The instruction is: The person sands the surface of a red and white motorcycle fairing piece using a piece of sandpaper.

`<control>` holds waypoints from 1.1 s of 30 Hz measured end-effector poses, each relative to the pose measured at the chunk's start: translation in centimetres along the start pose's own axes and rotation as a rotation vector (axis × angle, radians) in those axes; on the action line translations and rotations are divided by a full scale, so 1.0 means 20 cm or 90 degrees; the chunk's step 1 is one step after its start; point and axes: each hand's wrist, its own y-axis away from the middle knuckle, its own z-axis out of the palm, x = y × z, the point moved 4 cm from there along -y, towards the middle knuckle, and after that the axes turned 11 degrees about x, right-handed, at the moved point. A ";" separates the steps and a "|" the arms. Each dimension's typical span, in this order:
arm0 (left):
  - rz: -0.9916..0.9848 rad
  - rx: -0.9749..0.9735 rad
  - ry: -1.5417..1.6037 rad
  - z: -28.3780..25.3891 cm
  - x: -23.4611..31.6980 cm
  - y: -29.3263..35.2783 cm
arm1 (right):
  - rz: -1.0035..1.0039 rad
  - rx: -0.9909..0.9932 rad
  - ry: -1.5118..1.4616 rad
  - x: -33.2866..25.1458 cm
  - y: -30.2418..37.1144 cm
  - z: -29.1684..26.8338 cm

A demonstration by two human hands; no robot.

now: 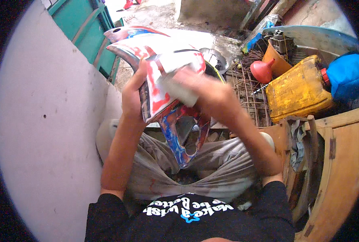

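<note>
A curved body panel [156, 101], apparently from a motorcycle, is held up over my lap. Its paint is patchy white, red and blue, with worn areas. A blue-streaked lower arm [172, 139] with an oblong opening points down between my knees. My left hand [133, 94] grips the panel's left edge, the thumb lying along its face. Against the panel's middle, my right hand [214, 94] presses a folded grey piece of sandpaper [181, 92]. Motion smears that hand and the sandpaper, so the grit and exact finger placement cannot be made out.
A pale wall [46, 121] stands close on my left, with a green metal door [80, 30] beyond. To the right are a red funnel [262, 71], an orange container [278, 58], a yellow jerrycan [298, 90] and a metal grid [248, 94]. A wooden cabinet [343, 173] flanks my right side.
</note>
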 end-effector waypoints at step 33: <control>-0.022 0.019 -0.030 -0.04 0.00 -0.01 | 0.041 -0.046 -0.019 0.04 -0.03 -0.03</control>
